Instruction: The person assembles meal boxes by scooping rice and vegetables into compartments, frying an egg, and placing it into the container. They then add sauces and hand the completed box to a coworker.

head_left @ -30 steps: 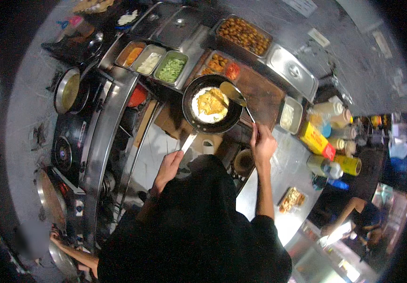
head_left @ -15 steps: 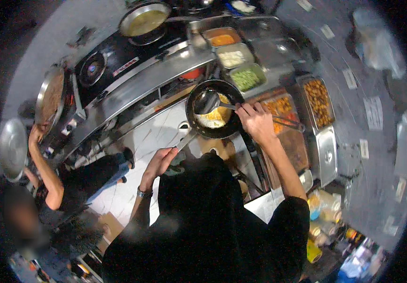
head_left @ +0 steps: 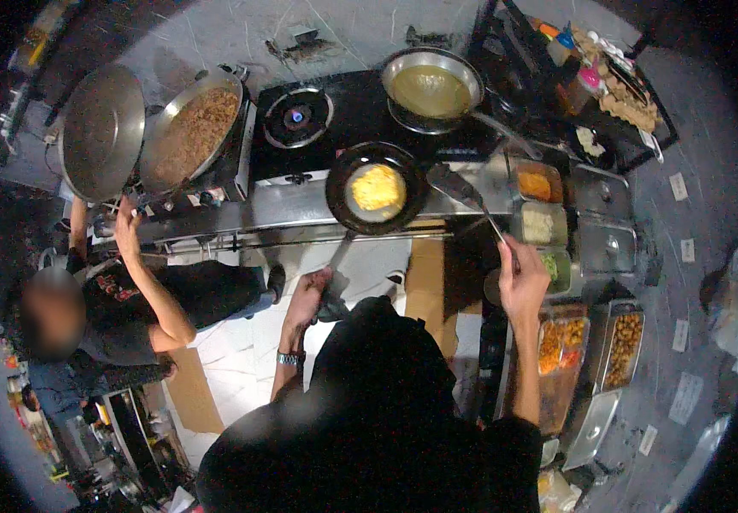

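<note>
A dark round frying pan is held out over the stove's front edge. In it lies a yellow piece of food that looks like egg, with a paler rim around it. My left hand is closed around the pan's handle. My right hand grips the long thin handle of a spatula. The spatula's dark, wide blade is out of the pan, just to the right of it, above the metal counter edge.
A lit burner is behind the pan. A pan of yellowish liquid sits on another burner. At left, a co-worker is beside a wok of brown food and a big metal pan or lid. Food trays line the right.
My view has turned left. The frying pan has moved from beside the trays to the stove edge. The spatula has left the pan. The co-worker's round metal piece is raised beside the wok.
</note>
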`<state>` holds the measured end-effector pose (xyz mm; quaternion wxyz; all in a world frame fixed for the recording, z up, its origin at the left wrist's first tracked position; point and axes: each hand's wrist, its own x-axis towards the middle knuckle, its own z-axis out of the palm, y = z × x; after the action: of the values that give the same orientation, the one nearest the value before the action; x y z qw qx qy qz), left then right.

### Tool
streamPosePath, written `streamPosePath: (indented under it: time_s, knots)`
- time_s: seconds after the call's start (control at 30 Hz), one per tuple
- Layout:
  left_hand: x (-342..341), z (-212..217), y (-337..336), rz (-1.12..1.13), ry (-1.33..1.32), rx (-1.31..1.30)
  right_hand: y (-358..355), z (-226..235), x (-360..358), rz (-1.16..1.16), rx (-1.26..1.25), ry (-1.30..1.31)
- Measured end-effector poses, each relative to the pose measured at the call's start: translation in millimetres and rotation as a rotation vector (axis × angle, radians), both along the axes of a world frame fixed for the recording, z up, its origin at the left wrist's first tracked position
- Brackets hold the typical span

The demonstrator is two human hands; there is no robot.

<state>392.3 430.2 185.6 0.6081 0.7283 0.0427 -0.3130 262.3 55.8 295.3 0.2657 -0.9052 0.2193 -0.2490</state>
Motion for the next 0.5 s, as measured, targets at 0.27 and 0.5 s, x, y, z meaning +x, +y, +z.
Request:
streamPosePath:
  time_s: [0.27,0.5]
  knots:
    - [169,-67,-7,0.337,-0.072,-0.205,16,-86,-46,-0.109,0.325,0.089]
    - [276,-90,-33,0.452,-0.126,-0.181,40,-142,-89,-0.313,0.509,0.106]
